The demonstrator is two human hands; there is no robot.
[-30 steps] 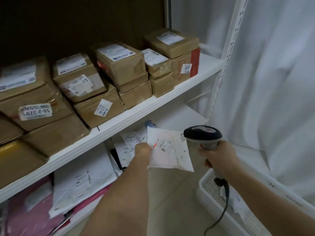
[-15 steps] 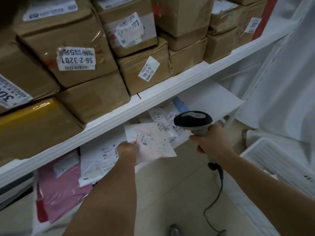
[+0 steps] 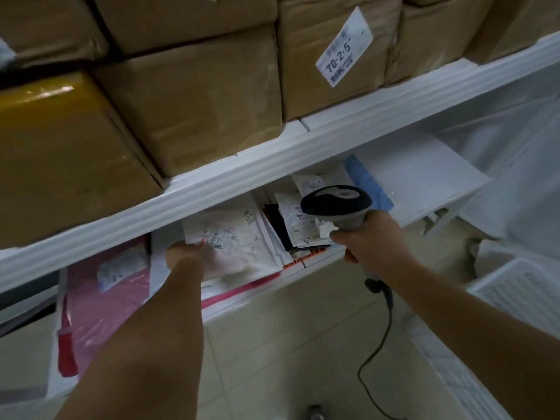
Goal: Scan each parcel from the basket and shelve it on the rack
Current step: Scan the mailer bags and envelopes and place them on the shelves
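White rack (image 3: 303, 153) shelving crosses the frame centre. Left hand (image 3: 185, 253) pinches a white parcel (image 3: 236, 247) over the lower shelf's mailers, the parcel extending right of its fingers. Right hand (image 3: 369, 237) grips the scanner (image 3: 335, 203). Slide the parcel in flat, label up.

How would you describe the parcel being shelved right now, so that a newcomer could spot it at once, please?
Find the white rack and look below its row of brown cardboard boxes, to the lower shelf of soft mailers. The parcel lies at its front edge, gripped by the left hand. Unlike the pink mailer beside it, it is white and crinkled, label up.
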